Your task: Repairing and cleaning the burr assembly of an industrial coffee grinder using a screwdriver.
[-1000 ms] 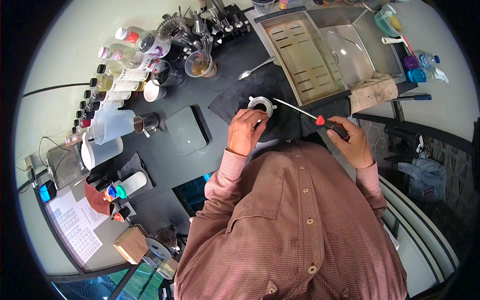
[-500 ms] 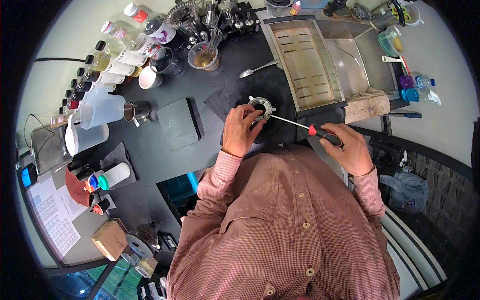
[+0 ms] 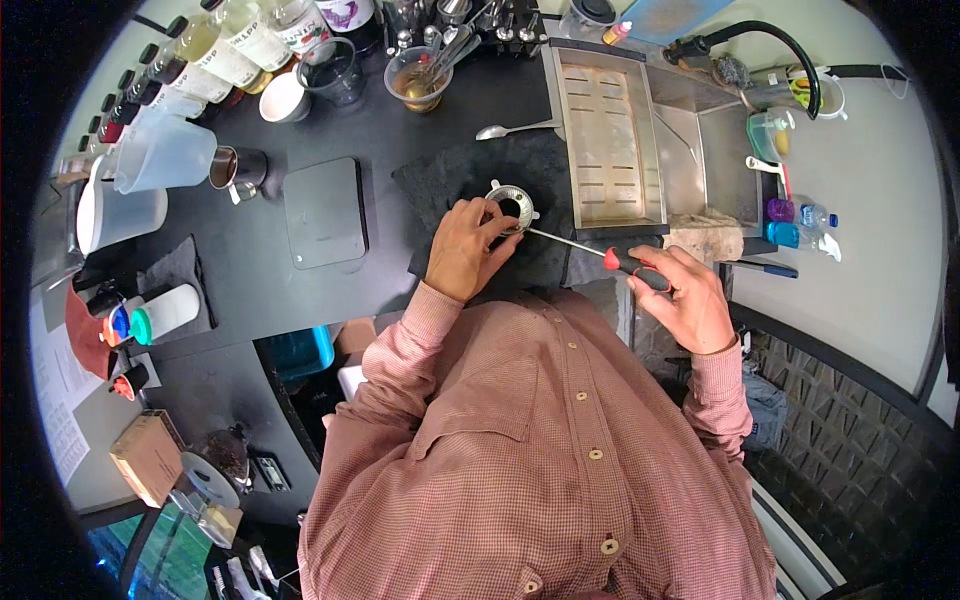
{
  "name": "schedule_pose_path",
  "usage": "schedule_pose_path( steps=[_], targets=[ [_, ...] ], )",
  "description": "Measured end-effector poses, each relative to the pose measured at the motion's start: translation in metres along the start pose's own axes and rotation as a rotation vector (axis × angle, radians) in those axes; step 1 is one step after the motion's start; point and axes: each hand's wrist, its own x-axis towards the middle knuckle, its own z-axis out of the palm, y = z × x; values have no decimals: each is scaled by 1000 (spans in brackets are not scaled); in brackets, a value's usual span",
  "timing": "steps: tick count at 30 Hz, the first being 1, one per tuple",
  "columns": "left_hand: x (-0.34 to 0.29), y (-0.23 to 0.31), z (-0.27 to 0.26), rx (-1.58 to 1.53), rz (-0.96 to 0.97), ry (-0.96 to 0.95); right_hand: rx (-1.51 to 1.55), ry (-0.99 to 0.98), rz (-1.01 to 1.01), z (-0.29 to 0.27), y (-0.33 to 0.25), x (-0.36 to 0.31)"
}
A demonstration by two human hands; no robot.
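In the left hand (image 3: 466, 247), got the ring (image 3: 525, 200) pinched by its near side, on the cloth (image 3: 550, 175): brace it firmly. Seat the screwdriver (image 3: 610, 260) properly at the right edge before pushing. Got the handle (image 3: 642, 270) gripped in the right hand (image 3: 692, 303), so go easy.

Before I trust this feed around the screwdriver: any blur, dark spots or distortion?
Head view: the screwdriver and right hand look fairly sharp; the centre of the round metal part is dark, with little detail. Head view: the black cloth blends into the dark counter; bottles toward the upper-left rim lean with fisheye distortion, and the picture's corners are black.
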Motion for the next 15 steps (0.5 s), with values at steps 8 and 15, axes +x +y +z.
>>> schedule_pose_path(
  steps=[8,15],
  targets=[
    [-2,-1,5,-19,5,38,-96,-19,-57,-3,-9,10],
    [-6,-5,6,-29,7,30,-144,-48,-78,-5,-13,15]
  ],
)
